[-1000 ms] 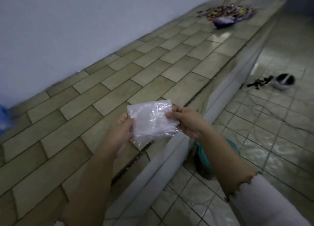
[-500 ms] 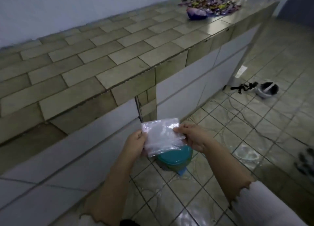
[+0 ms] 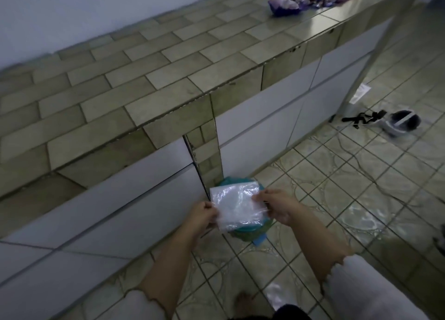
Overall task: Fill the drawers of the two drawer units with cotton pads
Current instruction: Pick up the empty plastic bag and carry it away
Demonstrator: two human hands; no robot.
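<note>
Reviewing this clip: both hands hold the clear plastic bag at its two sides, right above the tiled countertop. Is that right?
Not quite. In the head view the left hand and right hand do pinch the clear plastic bag at its two sides, but it hangs above the teal bin on the floor, in front of the cabinets, not above the tiled countertop.

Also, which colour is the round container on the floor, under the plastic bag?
Teal round container, seen best in the head view.

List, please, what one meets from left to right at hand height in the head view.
Left hand → plastic bag → right hand.
</note>
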